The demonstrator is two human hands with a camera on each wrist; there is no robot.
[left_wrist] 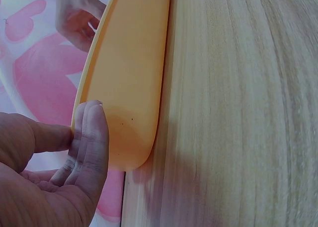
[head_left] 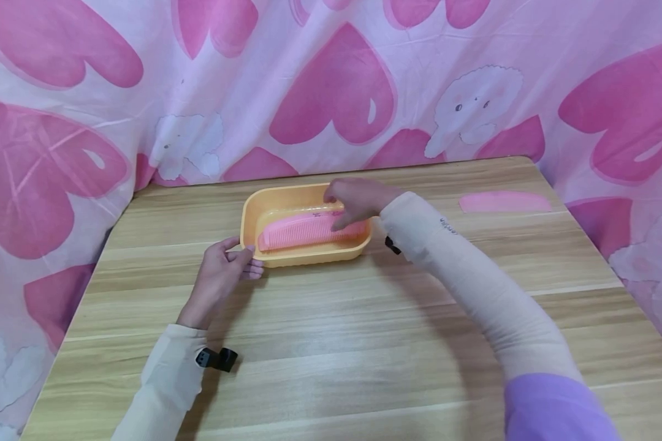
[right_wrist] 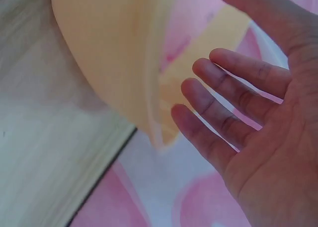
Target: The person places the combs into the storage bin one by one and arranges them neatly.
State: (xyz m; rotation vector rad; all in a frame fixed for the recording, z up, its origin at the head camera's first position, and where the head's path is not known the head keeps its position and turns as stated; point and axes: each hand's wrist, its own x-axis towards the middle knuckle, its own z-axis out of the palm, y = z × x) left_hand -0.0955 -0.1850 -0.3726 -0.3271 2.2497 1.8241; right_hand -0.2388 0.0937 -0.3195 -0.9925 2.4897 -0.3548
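Observation:
A yellow-orange plastic basin (head_left: pixel 303 260) stands on the table with a pink comb (head_left: pixel 295 233) lying inside it, teeth toward the near side. My left hand (head_left: pixel 220 272) pinches the basin's near left corner, thumb at the rim and fingers against the outer wall; the left wrist view shows this grip on the basin (left_wrist: pixel 126 73). Over the basin's right end reaches my right hand (head_left: pixel 358 199), thumb above the comb's right part. In the right wrist view its fingers (right_wrist: pixel 213 108) are spread and relaxed, holding nothing.
A second pink comb (head_left: pixel 504 201) lies on the wood-grain table (head_left: pixel 320 343) at the far right. Behind the table hangs a pink cloth (head_left: pixel 331 86) with hearts and white animal figures. A dark strap piece (head_left: pixel 217 359) sticks out from the left wrist.

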